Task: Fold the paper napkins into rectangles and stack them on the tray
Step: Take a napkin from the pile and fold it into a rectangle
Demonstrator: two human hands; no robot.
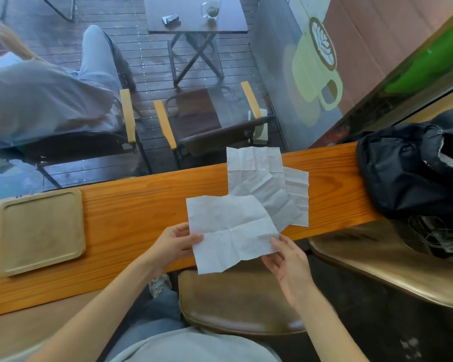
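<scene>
An unfolded, creased white napkin (228, 231) is held over the near edge of the wooden counter (131, 210). My left hand (174, 245) pinches its left edge and my right hand (285, 254) pinches its right corner. Behind it, two more open napkins lie overlapping on the counter: a large one (256, 178) and another (298, 194) partly hidden beneath it. The tan square tray (41, 231) sits at the counter's left end with nothing on it.
A black bag (408, 168) rests on the counter's right end. Brown padded stools (236, 304) stand below the counter in front of me. Beyond the glass are chairs, a small table with a glass mug, and a seated person.
</scene>
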